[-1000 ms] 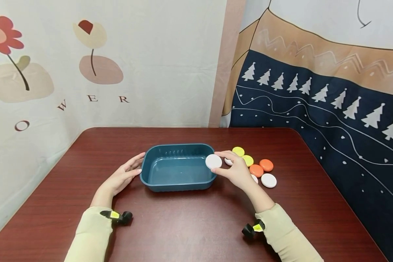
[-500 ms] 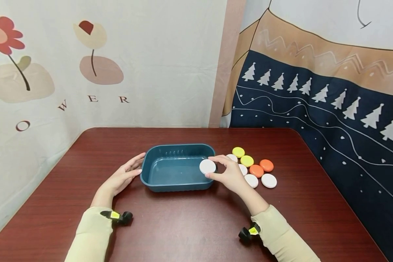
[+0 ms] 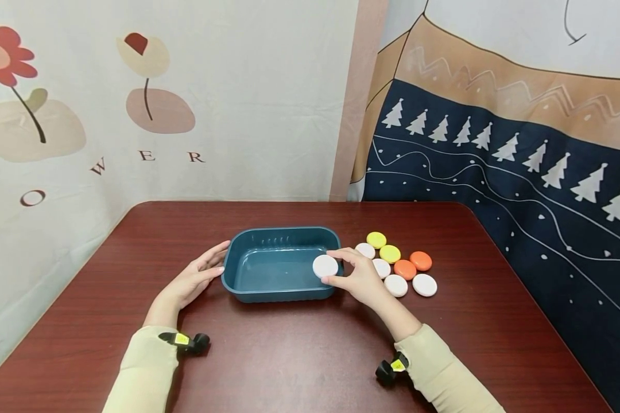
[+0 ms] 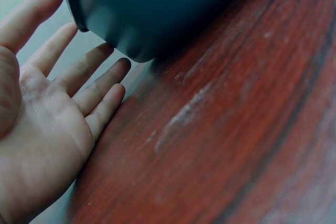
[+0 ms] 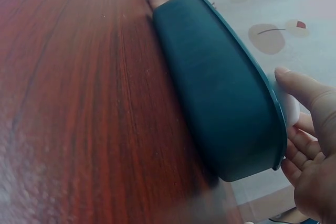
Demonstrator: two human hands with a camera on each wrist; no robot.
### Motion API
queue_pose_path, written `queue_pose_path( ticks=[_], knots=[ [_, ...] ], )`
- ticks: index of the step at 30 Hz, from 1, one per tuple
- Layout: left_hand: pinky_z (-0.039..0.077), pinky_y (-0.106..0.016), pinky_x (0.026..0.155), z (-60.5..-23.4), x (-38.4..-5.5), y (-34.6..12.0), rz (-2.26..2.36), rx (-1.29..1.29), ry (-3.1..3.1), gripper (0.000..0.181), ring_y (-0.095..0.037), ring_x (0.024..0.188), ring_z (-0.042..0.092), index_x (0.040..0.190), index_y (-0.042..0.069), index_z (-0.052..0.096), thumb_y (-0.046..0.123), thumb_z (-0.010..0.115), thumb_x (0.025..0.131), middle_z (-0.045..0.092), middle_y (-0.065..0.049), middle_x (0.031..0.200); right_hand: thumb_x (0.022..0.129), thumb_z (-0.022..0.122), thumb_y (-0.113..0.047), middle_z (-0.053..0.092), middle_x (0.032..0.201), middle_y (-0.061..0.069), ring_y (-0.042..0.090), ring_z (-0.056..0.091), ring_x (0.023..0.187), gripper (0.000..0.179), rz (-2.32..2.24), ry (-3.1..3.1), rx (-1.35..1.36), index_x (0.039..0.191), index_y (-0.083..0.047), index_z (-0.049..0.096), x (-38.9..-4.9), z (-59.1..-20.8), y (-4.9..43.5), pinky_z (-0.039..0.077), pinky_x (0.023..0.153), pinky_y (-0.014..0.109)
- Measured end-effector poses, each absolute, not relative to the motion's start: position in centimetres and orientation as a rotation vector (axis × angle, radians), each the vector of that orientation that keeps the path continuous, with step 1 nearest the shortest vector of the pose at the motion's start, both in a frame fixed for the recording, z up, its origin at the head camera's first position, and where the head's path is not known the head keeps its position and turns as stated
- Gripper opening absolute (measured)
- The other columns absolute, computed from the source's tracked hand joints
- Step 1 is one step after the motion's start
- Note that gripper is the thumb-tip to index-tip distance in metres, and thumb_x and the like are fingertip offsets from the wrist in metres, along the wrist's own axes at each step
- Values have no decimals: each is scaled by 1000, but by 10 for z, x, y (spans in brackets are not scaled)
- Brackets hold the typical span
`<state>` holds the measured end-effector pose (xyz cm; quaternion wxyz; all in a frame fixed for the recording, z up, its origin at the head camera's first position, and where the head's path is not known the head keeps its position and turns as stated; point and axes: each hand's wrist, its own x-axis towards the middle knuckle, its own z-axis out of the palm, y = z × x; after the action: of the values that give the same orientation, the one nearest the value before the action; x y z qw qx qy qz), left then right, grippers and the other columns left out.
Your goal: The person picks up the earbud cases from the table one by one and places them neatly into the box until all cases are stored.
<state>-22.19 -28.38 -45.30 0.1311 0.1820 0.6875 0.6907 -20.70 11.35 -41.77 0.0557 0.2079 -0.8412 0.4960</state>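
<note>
A blue-green rectangular plastic tub (image 3: pixel 268 269) sits on the table. The fingers of my left hand (image 3: pixel 192 279) touch its left end; in the left wrist view they are extended and spread, with fingertips against the tub's rim and side. Between thumb and fingers, my right hand (image 3: pixel 361 279) pinches a white round disc (image 3: pixel 325 267) on edge-held grip, above the inside of the tub's right end. In the right wrist view that disc (image 5: pixel 290 107) is partly hidden behind the tub's rim and the thumb. Nothing else shows inside the tub.
Right of the tub lie several more discs: white ones (image 3: pixel 395 285), two yellow ones (image 3: pixel 390 254) and two orange ones (image 3: pixel 405 269). They rest close together on the dark red wooden table (image 3: pixel 289 355). Printed curtains (image 3: pixel 268 115) hang behind the table's far edge.
My right hand has moved a little left and down with the white disc, further over the tub. White discs behind it have come into view. My left hand has stayed in place.
</note>
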Motion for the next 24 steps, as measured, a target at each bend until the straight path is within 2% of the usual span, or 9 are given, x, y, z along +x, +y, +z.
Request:
queue_pose_path(
  ticks=[10, 16, 24],
  knots=[
    [31, -17, 100, -454, -222, -285, 1996, 519, 2008, 62, -10, 133, 29, 153, 9, 20, 5, 50, 99, 21, -16, 154, 74, 85, -26, 63, 118, -3, 15, 55, 109, 55, 1506, -2536, 673, 123, -10, 66, -207, -419, 114, 44, 94, 41],
    [31, -17, 100, -453, -223, -284, 1989, 520, 2006, 62, -13, 135, 27, 153, 10, 20, 6, 49, 99, 20, -17, 155, 74, 85, -24, 62, 119, -2, 16, 55, 111, 57, 1513, -2537, 674, 124, -6, 64, -207, -417, 115, 42, 97, 43],
    [31, -17, 100, -453, -223, -285, 1979, 513, 2018, 61, -15, 136, 26, 153, 11, 20, 5, 48, 99, 20, -18, 155, 76, 83, -28, 61, 121, -2, 17, 54, 112, 58, 1523, -2556, 662, 127, -9, 63, -206, -412, 119, 42, 97, 46]
  ],
)
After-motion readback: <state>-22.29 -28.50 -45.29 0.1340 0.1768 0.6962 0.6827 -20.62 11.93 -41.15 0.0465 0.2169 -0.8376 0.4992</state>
